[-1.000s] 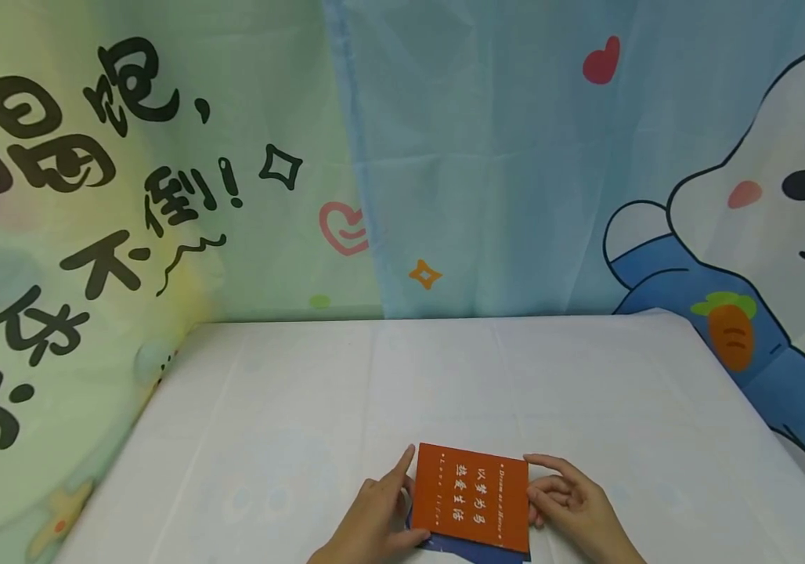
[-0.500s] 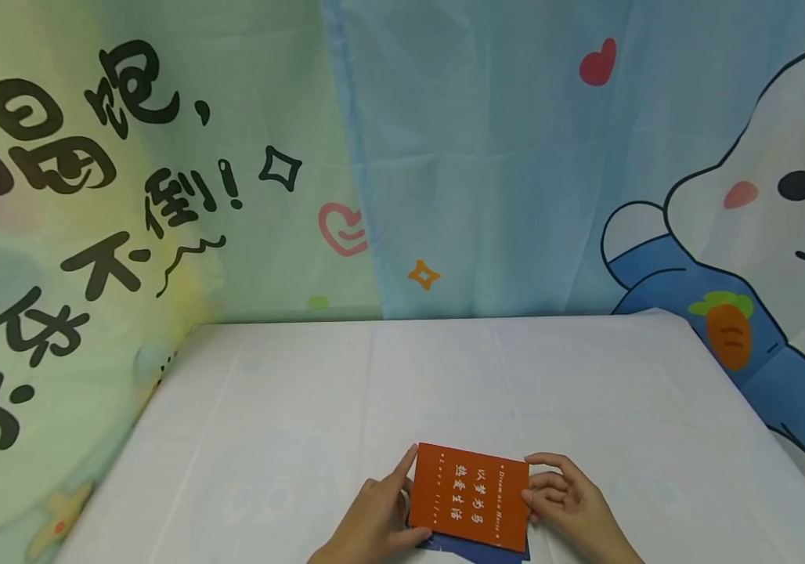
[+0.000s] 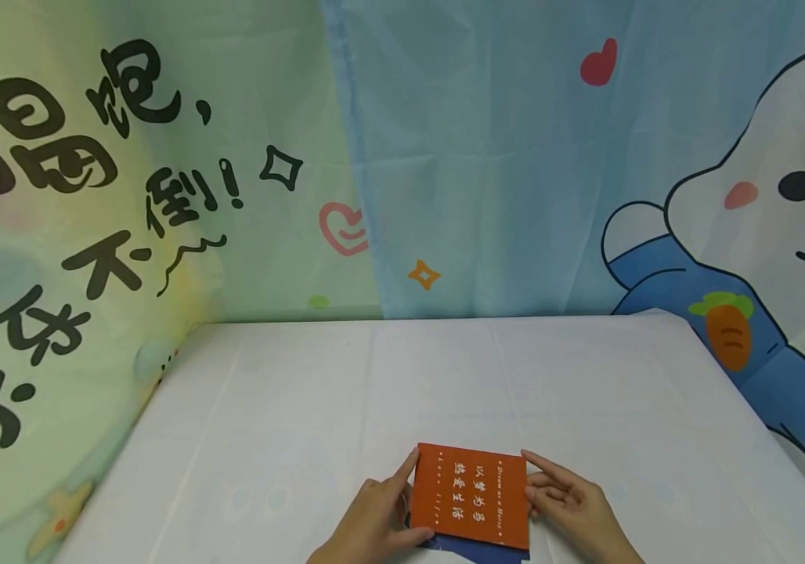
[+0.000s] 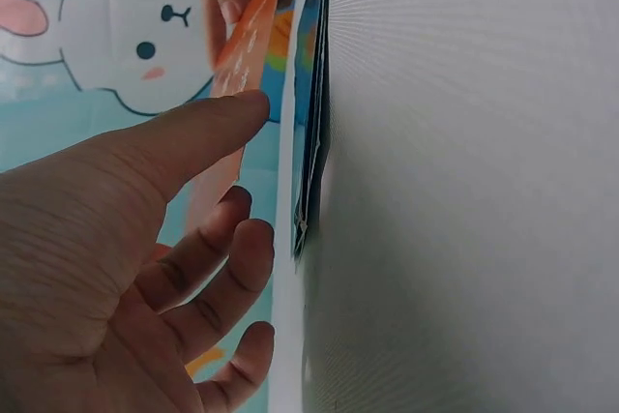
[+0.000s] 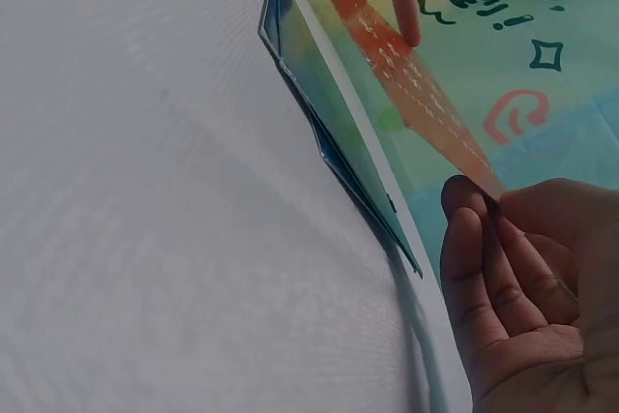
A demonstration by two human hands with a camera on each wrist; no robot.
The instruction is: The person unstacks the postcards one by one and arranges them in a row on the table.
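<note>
A square orange-red card point(image 3: 469, 497) with white lettering is held between both hands in the head view. My left hand point(image 3: 377, 513) grips its left side, index finger at the upper corner and thumb at the lower one. On the right edge, my right hand point(image 3: 568, 505) pinches the card by its thumb and fingers, the index finger extended along the upper corner. Beneath the card, a blue flat thing point(image 3: 480, 550) shows along the near edge. Both wrist views show the orange card point(image 4: 253, 41) raised apart from the thin blue thing point(image 5: 324, 132), which has layered edges.
A white-covered table point(image 3: 304, 415) spreads around the hands. Behind it hangs a printed cloth backdrop point(image 3: 487, 157) with a cartoon bear. Another cloth point(image 3: 268, 78) with large black characters covers the left side.
The right hand's fingers have shifted on the card's right edge, and its index finger now reaches straighter to the upper corner. The left hand stays almost still.
</note>
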